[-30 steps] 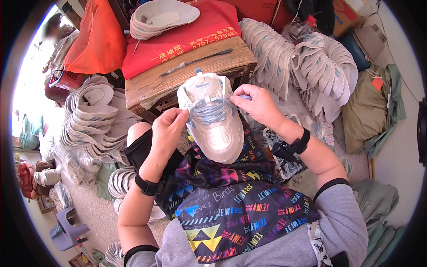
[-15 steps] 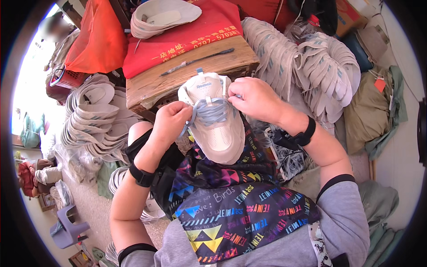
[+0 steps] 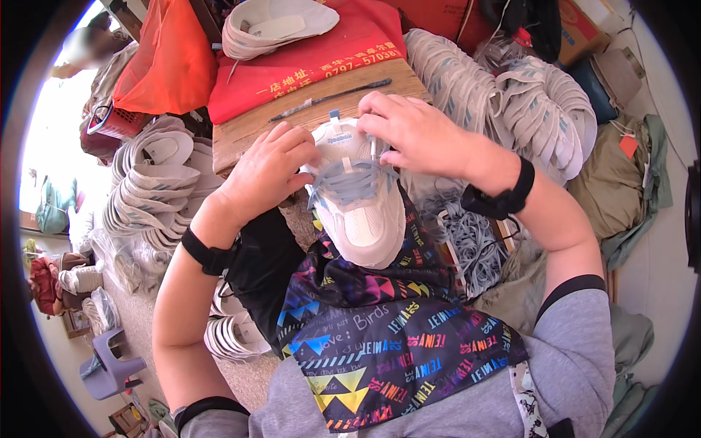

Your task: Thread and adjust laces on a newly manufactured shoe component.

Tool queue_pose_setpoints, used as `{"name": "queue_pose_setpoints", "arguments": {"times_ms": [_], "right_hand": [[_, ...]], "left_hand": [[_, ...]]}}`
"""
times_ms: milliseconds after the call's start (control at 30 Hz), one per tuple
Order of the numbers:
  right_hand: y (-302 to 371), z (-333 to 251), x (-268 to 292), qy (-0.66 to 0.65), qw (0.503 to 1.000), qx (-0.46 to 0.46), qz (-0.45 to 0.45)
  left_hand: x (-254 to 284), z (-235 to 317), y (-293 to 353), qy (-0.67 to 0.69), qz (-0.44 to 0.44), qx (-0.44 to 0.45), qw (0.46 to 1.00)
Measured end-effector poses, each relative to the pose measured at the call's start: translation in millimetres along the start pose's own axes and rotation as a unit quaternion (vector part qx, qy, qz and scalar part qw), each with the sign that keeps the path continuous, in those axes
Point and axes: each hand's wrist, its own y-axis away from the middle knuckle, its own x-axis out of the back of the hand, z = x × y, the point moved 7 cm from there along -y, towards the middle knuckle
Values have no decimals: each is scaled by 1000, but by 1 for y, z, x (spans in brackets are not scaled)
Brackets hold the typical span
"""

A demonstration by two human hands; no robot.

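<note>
Both hands have slid up the shoe from the lace ends pinched half a second ago, and the elbows have spread outward. White shoe (image 3: 365, 223) stands between the forearms, toe toward the person above a patterned apron (image 3: 431, 358); its sole and whatever bears it are hidden. Left hand (image 3: 270, 168) is half curled at the shoe's left upper side, thumb parted from the fingers; right hand (image 3: 423, 139) arches over the opposite side, its thumb likewise apart. Whether either grips anything, I cannot tell. Blue-grey lace (image 3: 350, 184) runs across the shoe, its ends hard to follow. The hands and shoe cover much of the bench's (image 3: 237, 139) near edge; beyond, a strip of wood carries a thin dark tool (image 3: 328, 100). The right wristband (image 3: 507, 193) overlaps a box of laces (image 3: 478, 248).
</note>
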Motion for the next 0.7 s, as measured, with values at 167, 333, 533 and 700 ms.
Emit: {"name": "queue_pose_setpoints", "arguments": {"times_ms": [167,333,533,700], "right_hand": [[1,15,-26,-216,954,-4,-207],[6,20,-29,-199,950,-29,-239],[19,35,-55,-361,909,-99,-181],[31,36,-63,-462,840,-278,-51]], "left_hand": [[-8,-10,1,55,-5,14,998],[-24,-22,6,173,0,89,981],[-39,-26,12,290,35,211,933],[-48,-31,29,322,230,275,876]]}}
